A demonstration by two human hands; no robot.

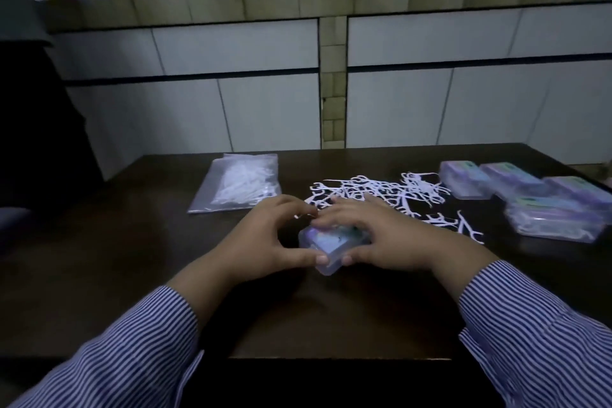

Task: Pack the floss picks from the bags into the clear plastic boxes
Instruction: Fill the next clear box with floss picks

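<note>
Your left hand [265,235] and right hand [381,235] both grasp the clear plastic box [331,247] at table [132,275] centre, thumbs on its near corner. Loose floss picks [381,192] lie at 1 o'clock, a filled bag [236,184] at 11, stacked boxes [530,195] at 2.

Dark table [139,258] bears bag [236,183], loose floss picks [381,192], clear boxes [530,195].
</note>
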